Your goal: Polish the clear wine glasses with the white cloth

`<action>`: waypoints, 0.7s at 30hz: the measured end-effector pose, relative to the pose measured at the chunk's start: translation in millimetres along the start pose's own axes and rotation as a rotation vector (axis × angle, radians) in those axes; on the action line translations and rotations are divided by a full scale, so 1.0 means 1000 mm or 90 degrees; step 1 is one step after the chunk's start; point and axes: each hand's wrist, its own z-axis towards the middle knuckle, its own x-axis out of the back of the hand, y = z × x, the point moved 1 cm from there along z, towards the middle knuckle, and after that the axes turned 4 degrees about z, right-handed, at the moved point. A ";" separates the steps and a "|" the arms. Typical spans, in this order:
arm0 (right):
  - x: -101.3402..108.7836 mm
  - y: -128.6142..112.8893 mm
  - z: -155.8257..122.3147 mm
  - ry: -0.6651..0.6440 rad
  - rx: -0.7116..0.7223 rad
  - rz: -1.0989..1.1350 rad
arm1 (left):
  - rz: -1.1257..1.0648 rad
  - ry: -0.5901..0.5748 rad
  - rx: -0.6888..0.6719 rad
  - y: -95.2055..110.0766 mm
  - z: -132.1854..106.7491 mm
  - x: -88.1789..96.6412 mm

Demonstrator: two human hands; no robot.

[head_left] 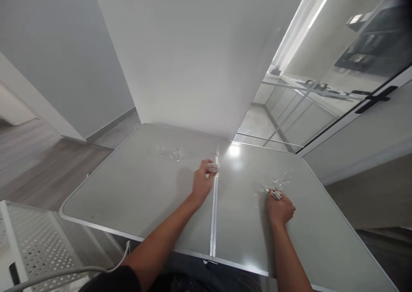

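Note:
My left hand [202, 178] is over the folding table's middle seam, its fingers pinched on a small clear-and-whitish thing [212, 167] whose kind I cannot make out. Farther right, my right hand [280, 208] is closed on a small crumpled whitish thing [276, 194], low over the table top. Thin, shiny, transparent bits [281, 181] lie just beyond the right hand. More clear, glinting bits [176, 154] lie on the left half, beyond and to the left of my left hand.
The pale table [128, 193] has a metal edge and a central seam. A white wall [193, 60] stands behind it, with a glass door [322, 86] at the right. A perforated white rack [41, 240] and a white cable [80, 269] are at lower left.

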 end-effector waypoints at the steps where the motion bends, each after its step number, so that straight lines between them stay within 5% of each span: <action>1: -0.001 -0.008 -0.008 0.001 0.034 0.020 | 0.048 0.039 -0.010 -0.008 0.001 0.030; 4: -0.011 -0.053 -0.053 -0.076 0.174 0.135 | 0.163 0.119 0.055 -0.037 0.006 0.106; 8: -0.042 -0.143 -0.147 -0.342 0.312 0.317 | 0.222 0.237 0.125 -0.067 0.014 0.163; 14: -0.080 -0.245 -0.242 -0.496 0.392 0.245 | 0.256 0.277 0.121 -0.087 0.016 0.185; 21: -0.087 -0.267 -0.262 -0.503 0.404 0.159 | 0.262 0.270 0.136 -0.099 0.017 0.185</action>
